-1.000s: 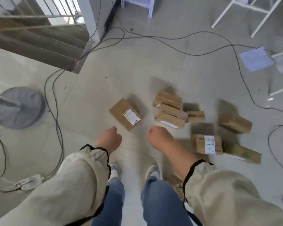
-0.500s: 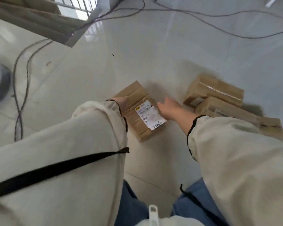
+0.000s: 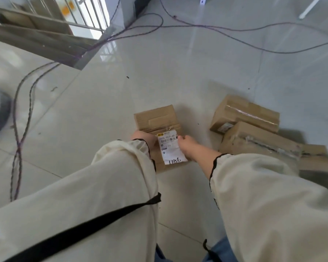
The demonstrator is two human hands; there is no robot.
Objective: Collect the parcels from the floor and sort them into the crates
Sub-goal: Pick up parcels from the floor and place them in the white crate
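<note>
Hands: right hand (image 3: 187,146) curls on labelled parcel (image 3: 159,123) right edge; left hand (image 3: 142,138) touches left edge, grip unclear behind sleeve (image 3: 121,167).
Parcel location: on floor (image 3: 178,72), between hands.
Risk: uneven hold may cause slip; cables (image 3: 21,129) beyond may cause trip.

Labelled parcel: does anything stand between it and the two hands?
Nothing visible. The left hand touches the labelled parcel on its left edge; the right hand grips its right edge. The other parcels lie apart, to the right.

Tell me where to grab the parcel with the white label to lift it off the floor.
I'd take the labelled parcel by its two long sides, left hand from the left, right hand from the right: it lies flat, with both sides free.
</note>
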